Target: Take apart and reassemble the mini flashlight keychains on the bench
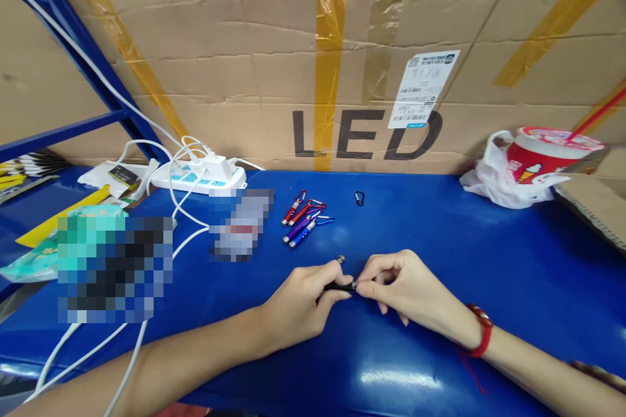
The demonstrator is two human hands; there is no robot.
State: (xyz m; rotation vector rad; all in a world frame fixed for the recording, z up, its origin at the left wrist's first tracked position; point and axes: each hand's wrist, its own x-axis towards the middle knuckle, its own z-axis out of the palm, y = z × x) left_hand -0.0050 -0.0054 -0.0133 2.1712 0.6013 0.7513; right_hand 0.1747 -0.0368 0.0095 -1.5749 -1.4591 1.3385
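Counter (489,260): blue, smooth, glossy, with a white glare at its near side.

Wristband (482,332): red, on the right wrist, a thin red string trailing below.

Left hand (303,300): bare, fingers closed on the tube's left part.

Right hand (408,287): bare, fingertips pinched together at the tube's right end; no gap to be seen.

Tube (339,287): slim, black, partly hidden, held between the hands at the counter's near middle. Long axis runs left to right, roughly parallel to the back edge; the exposed end points at the right hand.

Metal piece (341,259): small, silvery, beside the left forefinger; whether held, cannot tell.

Penlights (299,229): four, slim metallic cylinders, two red, one purple, one blue; silvery ends toward the near left, clips toward the far right.

Carabiner (359,198): one, black, small, loop-shaped, lying apart to the right of these.

Power strip (198,176): white plastic, pale blue socket faces, white cables looping out.

Cup (542,159): red and white, ice-cream cone picture, red straw, in a crinkled white bag (484,176).

Carton (235,65): creased brown cardboard, glossy amber tape, black print "LED"; white label (424,89) with barcodes, slanted, small print unreadable.
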